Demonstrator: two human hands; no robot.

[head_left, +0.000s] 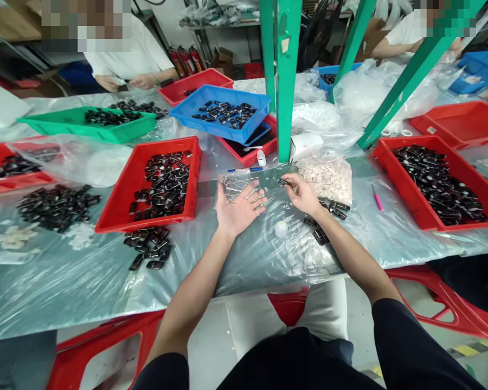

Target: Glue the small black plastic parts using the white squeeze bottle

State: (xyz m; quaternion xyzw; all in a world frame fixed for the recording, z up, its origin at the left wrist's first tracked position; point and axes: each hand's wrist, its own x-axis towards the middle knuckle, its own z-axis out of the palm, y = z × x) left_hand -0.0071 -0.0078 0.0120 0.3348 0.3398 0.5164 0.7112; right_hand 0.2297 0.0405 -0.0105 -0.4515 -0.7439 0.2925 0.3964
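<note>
My left hand [239, 208] lies palm up over the plastic-covered table with its fingers spread, and thin metal pins [257, 195] rest across the fingers. Beside it lies a clear bag of similar metal pins [231, 186]. My right hand [302, 193] is pinched on a small dark part [283, 182] just right of the left hand. Loose black parts [329, 214] lie under and beside my right wrist. A small white cap [281, 228] sits on the table between my forearms.
A red tray [146, 221] of black parts stands at the left, with loose black parts [148, 250] in front of it. Another red tray [406, 203] is at the right. A bag of whitish pieces [329, 179], a pink tool [377, 200] and a green post [287, 81] are near. Two people work across the table.
</note>
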